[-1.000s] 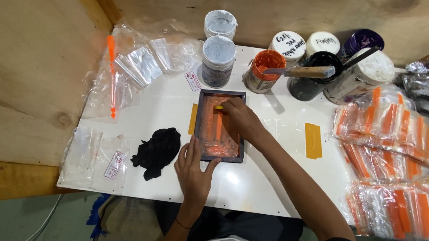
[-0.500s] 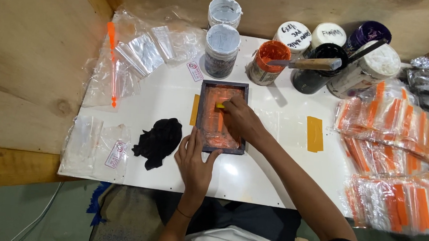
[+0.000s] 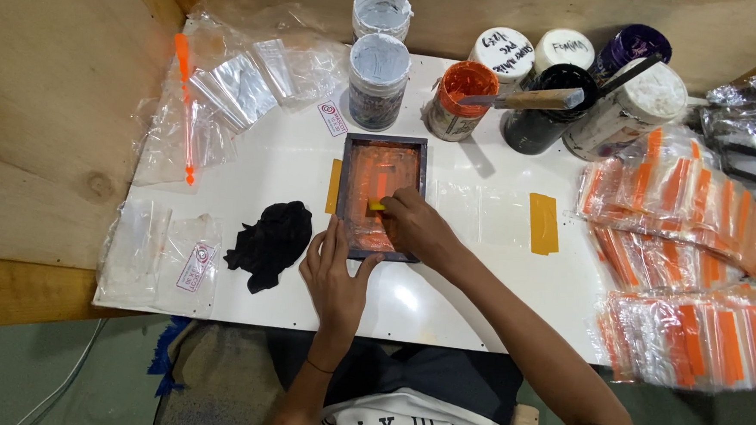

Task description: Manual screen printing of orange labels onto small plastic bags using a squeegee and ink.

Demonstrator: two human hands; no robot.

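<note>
While we look down, both our hands work on a white surface that spreads out to every side of them. Stacks of clear bags with orange stripes lie well to the right of our right hand, and looser clear bags lie beyond and to the left of our left hand. Past our fingertips stands a row of paint jars, one of them orange, with a wooden-handled tool laid across two. Directly under our hands sits a small dark-framed screen smeared with orange ink. A crumpled black rag lies just left of our left hand. Our left hand is spread flat, fingers pressing the frame's near left corner. Our right hand is closed around a small yellow squeegee on the mesh.
</note>
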